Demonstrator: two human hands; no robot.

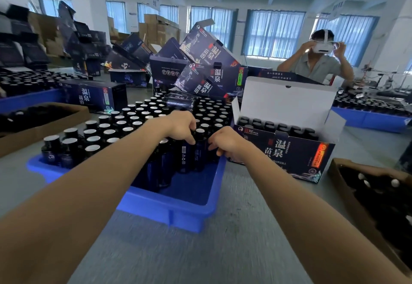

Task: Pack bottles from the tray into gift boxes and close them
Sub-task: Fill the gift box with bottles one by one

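A blue plastic tray (178,208) in front of me holds several dark bottles with silver-topped black caps (104,127). Its near right part is bare. My left hand (181,127) reaches over the bottles, fingers curled down onto the tops of bottles (198,147) at the tray's right side. My right hand (225,142) curls around bottles beside it from the right. An open gift box (289,156), dark blue with white inside and its lid up, stands just right of the tray with several bottles in it.
Closed and open gift boxes (207,60) pile up behind the tray. Brown cardboard trays (44,125) (361,196) of bottles lie at left and right. More blue trays (367,116) sit farther off. A person (316,60) stands across the table.
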